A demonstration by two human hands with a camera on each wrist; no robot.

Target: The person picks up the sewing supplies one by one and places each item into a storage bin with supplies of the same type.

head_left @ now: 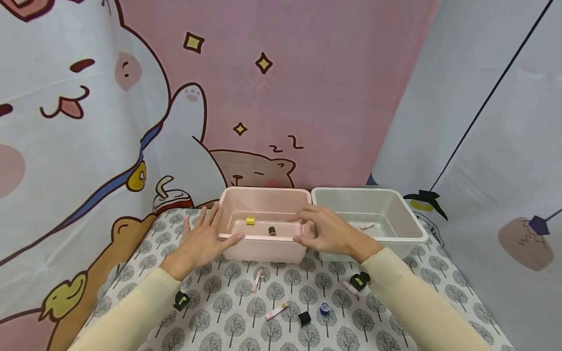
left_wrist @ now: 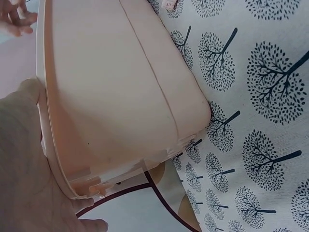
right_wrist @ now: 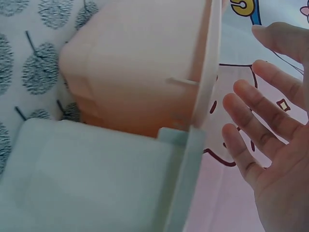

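Cream sleeves [head_left: 131, 312] are seen nearest; fingers of left hand [head_left: 198, 244] and right hand [head_left: 327, 229] are spread. Likely light and stiff, the pink bin [head_left: 263, 249] is best gripped at both ends.

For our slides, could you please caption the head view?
Hands at both ends of a pink bin, grey bin alongside.

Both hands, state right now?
Left hand: open, fingers spread, touching the left end of the pink bin.
Right hand: open, holding nothing, near the bin's right end.
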